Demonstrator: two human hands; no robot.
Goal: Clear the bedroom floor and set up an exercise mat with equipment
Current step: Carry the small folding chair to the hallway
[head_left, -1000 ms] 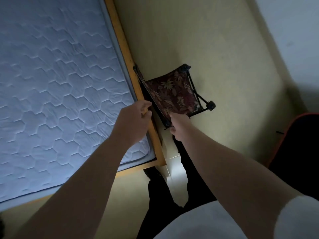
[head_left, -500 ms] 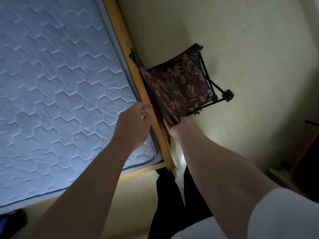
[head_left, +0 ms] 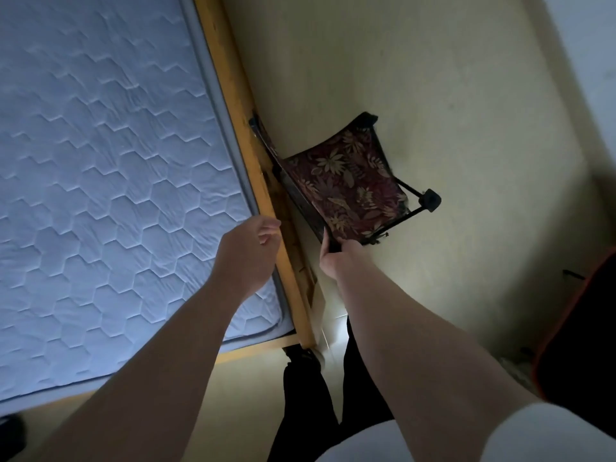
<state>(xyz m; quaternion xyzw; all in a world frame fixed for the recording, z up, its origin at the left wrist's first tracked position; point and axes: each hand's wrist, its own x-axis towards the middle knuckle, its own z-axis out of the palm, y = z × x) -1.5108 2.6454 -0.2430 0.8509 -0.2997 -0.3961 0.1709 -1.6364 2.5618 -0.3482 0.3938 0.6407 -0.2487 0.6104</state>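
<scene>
Pale-blue quilted mattress [head_left: 100,178] fills the left of the frame, edged by the wooden bed frame [head_left: 230,95]. At centre the folding stool [head_left: 343,191] leans tilted against that frame, with dark floral cloth and black legs. The left hand [head_left: 246,255] has drawn back from it, loosely curled and holding nothing. The right hand [head_left: 336,261] alone grips its near corner, likely to carry it off.

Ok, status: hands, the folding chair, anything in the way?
Right hand grips the folding chair by its near corner. Left hand loose over the bed frame, holding nothing. Bed frame runs close alongside the chair.
</scene>
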